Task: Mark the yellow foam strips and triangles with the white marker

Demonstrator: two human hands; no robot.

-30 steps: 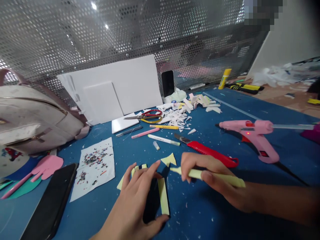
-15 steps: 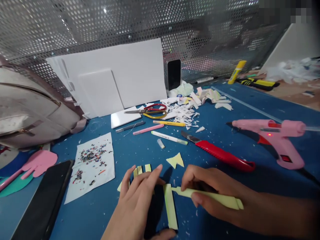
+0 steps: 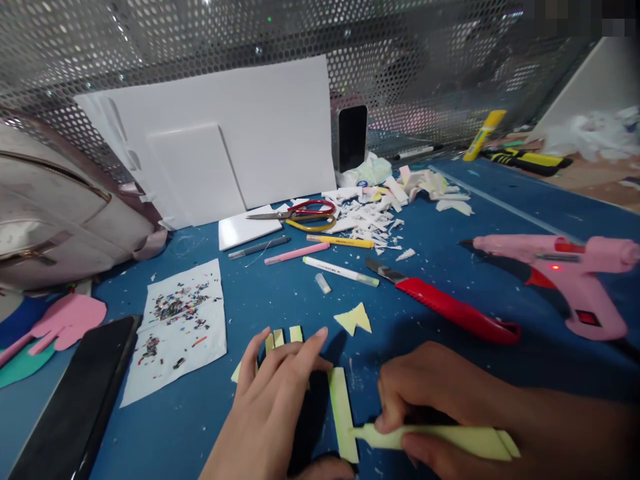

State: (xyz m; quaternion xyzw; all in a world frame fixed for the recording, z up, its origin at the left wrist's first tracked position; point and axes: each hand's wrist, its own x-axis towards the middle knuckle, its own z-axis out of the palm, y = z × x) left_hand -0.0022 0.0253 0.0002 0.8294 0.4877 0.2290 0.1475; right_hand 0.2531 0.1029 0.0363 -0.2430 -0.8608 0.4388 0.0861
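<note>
On the flecked blue table (image 3: 185, 433), in the head view, one pale-green strip (image 3: 343, 407) lies beside the left hand (image 3: 273, 403), whose fingers are spread apart; the right hand (image 3: 433, 377) is clamped on one green marker (image 3: 455, 441), tip at the strip's edge. Beyond lie four pens (image 3: 297, 253), one red cutter (image 3: 453, 308) and one glue gun (image 3: 597, 300); a perforated metal wall (image 3: 240, 37) stands behind.

The marker (image 3: 450, 440) in my right hand (image 3: 435, 387) and the strip (image 3: 342, 410) by my left hand (image 3: 275, 407) are pale yellow-green; the tabletop (image 3: 175, 440) beneath both is blue, speckled white.
</note>
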